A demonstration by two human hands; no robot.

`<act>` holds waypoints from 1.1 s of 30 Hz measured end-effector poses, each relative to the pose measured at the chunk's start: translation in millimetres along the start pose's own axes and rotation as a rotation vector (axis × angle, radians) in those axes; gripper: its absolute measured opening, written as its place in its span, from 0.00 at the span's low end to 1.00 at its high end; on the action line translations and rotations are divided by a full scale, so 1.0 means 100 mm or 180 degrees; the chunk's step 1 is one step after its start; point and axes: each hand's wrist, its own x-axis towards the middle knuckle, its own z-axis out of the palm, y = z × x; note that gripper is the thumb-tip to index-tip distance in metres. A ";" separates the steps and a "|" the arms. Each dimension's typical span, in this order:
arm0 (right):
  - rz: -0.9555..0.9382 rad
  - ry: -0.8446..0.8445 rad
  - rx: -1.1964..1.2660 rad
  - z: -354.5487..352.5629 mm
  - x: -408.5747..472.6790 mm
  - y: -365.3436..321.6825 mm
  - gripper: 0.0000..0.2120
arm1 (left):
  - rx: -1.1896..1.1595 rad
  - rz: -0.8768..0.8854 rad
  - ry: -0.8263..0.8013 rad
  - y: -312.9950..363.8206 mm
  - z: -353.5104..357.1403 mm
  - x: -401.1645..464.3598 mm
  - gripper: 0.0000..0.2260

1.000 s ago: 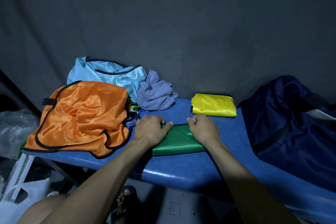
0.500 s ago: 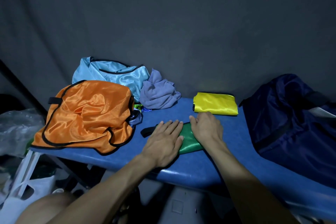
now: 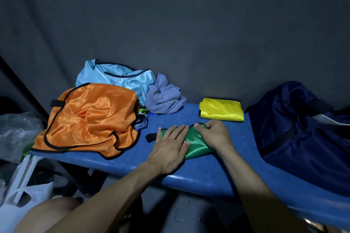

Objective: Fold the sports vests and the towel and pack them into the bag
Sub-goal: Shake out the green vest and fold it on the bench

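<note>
A folded green vest (image 3: pixel 197 141) lies on the blue bench (image 3: pixel 208 174) in front of me. My left hand (image 3: pixel 170 149) presses flat on its left part, fingers straight. My right hand (image 3: pixel 214 132) grips the vest's far right edge with curled fingers. A black strap sticks out at the vest's left end. A folded yellow vest (image 3: pixel 220 109) lies behind it. A crumpled orange vest (image 3: pixel 91 121), a light blue vest (image 3: pixel 117 77) and a purple towel (image 3: pixel 163 99) are heaped at the left. The dark blue bag (image 3: pixel 303 132) stands at the right.
A dark wall rises right behind the bench. Clear and white plastic bags (image 3: pixel 17 128) sit on the floor at the left, below the bench edge. My knee (image 3: pixel 49 213) shows at the bottom left.
My left hand went from gripping the green vest's far edge to lying flat on it. The vest is folded narrower than a second ago. My right hand stayed on its right end.
</note>
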 end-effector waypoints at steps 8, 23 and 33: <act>-0.0718 0.0413 -0.1335 0.04 -0.10 0.04 0.17 | -0.0435 -0.0577 -0.0199 -0.61 -0.71 0.21 0.18; -0.1995 -0.0821 0.0152 0.31 -0.02 -0.21 0.06 | -0.2407 -0.0751 -0.0068 -0.56 -0.75 0.20 0.02; -0.1942 -0.1044 0.1084 0.20 0.02 -0.16 0.01 | -0.1740 -0.0415 0.0187 -0.42 -0.73 0.22 0.09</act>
